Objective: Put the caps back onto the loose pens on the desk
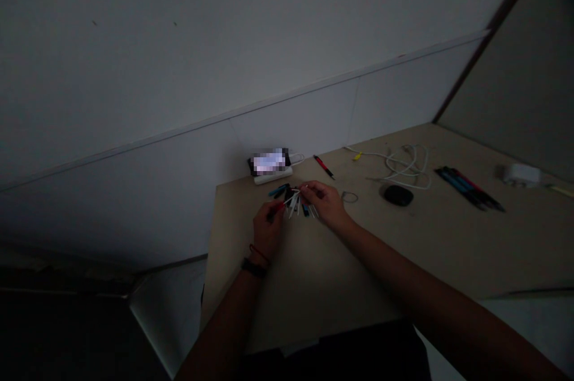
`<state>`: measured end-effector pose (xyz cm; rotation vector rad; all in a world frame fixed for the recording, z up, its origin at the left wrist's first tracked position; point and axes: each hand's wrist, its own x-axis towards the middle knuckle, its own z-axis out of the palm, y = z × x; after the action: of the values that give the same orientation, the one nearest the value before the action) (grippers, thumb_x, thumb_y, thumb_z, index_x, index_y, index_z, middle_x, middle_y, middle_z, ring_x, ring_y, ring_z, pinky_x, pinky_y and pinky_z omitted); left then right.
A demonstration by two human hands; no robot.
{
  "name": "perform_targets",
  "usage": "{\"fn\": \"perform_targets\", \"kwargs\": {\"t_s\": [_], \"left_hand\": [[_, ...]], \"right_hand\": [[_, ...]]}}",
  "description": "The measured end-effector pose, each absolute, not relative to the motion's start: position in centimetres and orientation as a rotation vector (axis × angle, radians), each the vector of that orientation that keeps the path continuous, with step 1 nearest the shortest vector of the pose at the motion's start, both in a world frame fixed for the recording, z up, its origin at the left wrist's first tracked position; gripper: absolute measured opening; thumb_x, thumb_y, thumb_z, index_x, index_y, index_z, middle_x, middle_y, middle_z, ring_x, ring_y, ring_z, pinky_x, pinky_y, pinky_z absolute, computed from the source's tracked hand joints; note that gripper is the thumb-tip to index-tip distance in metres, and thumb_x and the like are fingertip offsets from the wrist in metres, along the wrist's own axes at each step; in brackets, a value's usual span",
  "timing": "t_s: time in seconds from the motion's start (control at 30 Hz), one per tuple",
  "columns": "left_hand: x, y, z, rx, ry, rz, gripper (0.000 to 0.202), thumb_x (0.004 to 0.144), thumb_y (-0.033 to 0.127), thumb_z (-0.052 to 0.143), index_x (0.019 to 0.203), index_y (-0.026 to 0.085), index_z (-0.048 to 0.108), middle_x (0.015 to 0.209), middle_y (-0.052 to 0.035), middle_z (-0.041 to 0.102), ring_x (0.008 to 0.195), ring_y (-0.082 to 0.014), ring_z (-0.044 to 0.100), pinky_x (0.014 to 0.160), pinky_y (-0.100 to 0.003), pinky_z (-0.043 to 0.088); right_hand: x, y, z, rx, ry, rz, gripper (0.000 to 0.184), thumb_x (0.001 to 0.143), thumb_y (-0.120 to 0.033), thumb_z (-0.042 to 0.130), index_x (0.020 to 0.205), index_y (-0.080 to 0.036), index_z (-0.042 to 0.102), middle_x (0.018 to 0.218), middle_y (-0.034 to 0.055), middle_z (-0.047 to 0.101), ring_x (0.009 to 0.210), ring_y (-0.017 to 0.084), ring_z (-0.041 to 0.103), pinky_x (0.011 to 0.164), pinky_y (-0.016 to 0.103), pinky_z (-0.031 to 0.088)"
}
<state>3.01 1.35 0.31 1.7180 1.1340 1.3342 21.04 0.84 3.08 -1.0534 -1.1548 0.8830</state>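
Between left hand (268,226) and right hand (326,201), pens (293,201) fan toward wall (296,121).

- The room is dim; little light reaches my desk (448,249), a pale wooden top.
- A plain grey wall (224,22) rises ahead of me, bare.
- Below it, white panels (179,189) back the desk, capped by a thin ledge (314,87).
- To my right a side panel (515,100) meets them at a dark post (493,25).
- Lower left, the floor (54,333) is lost in shadow.
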Motion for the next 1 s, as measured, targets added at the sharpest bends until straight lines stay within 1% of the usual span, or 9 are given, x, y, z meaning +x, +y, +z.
{"fn": "perform_targets", "kwargs": {"t_s": [0.1,0.23,0.3,0.43,0.67,0.87,1.0], "left_hand": [[2.99,1.37,0.21,1.736,1.103,1.329,0.019,0.087,0.027,0.067,0.103,0.019,0.072,0.099,-0.0068,0.073,0.092,-0.0193,0.068,0.084,-0.033,0.053],[2.98,1.33,0.17,1.782,1.081,1.298,0.018,0.087,0.027,0.067,0.102,0.020,0.073,0.101,-0.0070,0.073,0.094,-0.0196,0.068,0.085,-0.033,0.054],[3.00,1.31,0.21,1.800,1.077,1.291,0.018,0.087,0.027,0.067,0.102,0.020,0.073,0.101,-0.0070,0.073,0.094,-0.0197,0.068,0.085,-0.033,0.054],[3.08,1.29,0.31,1.835,1.073,1.292,0.018,0.088,0.028,0.066,0.102,0.020,0.074,0.099,-0.0069,0.073,0.093,-0.0197,0.068,0.085,-0.034,0.054],[3.08,1.14,0.58,1.866,1.074,1.292,0.017,0.089,0.028,0.065,0.102,0.021,0.074,0.100,-0.0067,0.074,0.095,-0.0202,0.068,0.087,-0.035,0.053],[3.14,1.05,0.85,1.857,1.054,1.274,0.020,0.091,0.030,0.063,0.105,0.021,0.073,0.101,-0.0069,0.074,0.094,-0.0199,0.068,0.085,-0.034,0.053],[3.17,1.05,0.98,1.868,1.047,1.282,0.020,0.092,0.030,0.062,0.106,0.021,0.073,0.104,-0.0069,0.074,0.097,-0.0204,0.067,0.088,-0.035,0.052]], "right_hand": [[20.73,0.64,2.78,-1.054,-1.310,0.846,0.038,0.085,-0.055,0.064,0.088,-0.018,0.073,0.068,0.0018,0.067,0.060,0.015,0.061,0.055,0.026,0.049],[20.47,0.39,2.70,-1.029,-1.532,0.720,0.027,0.091,-0.042,0.060,0.089,-0.021,0.076,0.086,0.0056,0.072,0.082,0.019,0.066,0.075,0.031,0.050],[20.48,0.38,2.62,-1.026,-1.574,0.698,0.025,0.092,-0.037,0.058,0.091,-0.021,0.077,0.089,0.0063,0.073,0.086,0.020,0.066,0.080,0.032,0.050],[20.62,0.48,2.31,-1.047,-1.576,0.724,0.024,0.093,-0.033,0.056,0.095,-0.021,0.077,0.092,0.0064,0.073,0.087,0.020,0.067,0.078,0.031,0.050],[20.67,0.35,2.38,-1.049,-1.572,0.765,0.024,0.092,-0.032,0.056,0.097,-0.021,0.077,0.093,0.0070,0.073,0.084,0.019,0.067,0.071,0.029,0.051],[20.52,0.18,2.49,-1.052,-1.522,0.877,0.027,0.092,-0.035,0.055,0.098,-0.020,0.076,0.090,0.0056,0.073,0.069,0.015,0.065,0.060,0.025,0.051],[20.39,0.16,2.56,-1.054,-1.524,0.862,0.027,0.093,-0.035,0.054,0.098,-0.020,0.076,0.085,0.0043,0.072,0.067,0.015,0.064,0.062,0.025,0.051]]}}
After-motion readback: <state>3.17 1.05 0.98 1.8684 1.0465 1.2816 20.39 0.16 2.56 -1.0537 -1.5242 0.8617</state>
